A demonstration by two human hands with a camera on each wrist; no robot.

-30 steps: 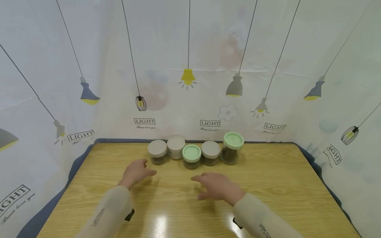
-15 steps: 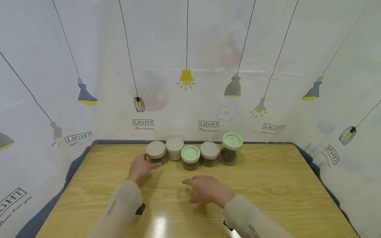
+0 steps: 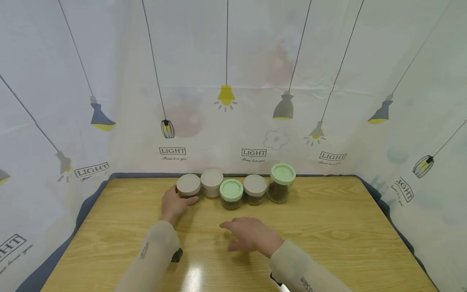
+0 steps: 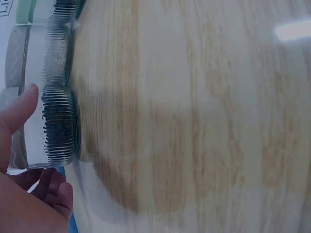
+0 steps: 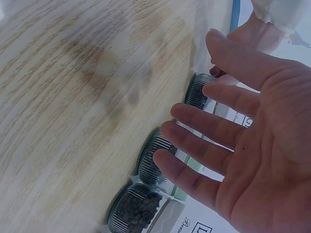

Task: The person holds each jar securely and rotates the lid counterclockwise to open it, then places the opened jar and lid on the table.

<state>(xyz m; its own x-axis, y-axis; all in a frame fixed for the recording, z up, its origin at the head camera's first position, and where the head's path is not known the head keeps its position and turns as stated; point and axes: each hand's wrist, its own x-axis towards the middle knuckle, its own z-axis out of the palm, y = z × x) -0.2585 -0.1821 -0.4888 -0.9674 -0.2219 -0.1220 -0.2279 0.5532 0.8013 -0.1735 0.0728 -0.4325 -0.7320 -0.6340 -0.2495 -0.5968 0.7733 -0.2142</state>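
- Hovering over the yellowish wooden table (image 3: 346,243), the right hand (image 3: 251,236) spreads its fingers.
- Farther off, the left hand (image 3: 174,204) curls around a squat clear ribbed jar with a grey lid (image 3: 188,185) (leftmost of five lidded jars (image 3: 231,194) near the table's far edge).
- Behind hangs white fabric (image 3: 197,52) printed with lamps (image 3: 226,94).

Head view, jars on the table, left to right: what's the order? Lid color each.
Leftmost pale-grey-lidded jar → second pale-grey-lidded jar, set slightly farther back → short green-lidded jar → third pale-grey-lidded jar → tall green-lidded jar with dark contents.
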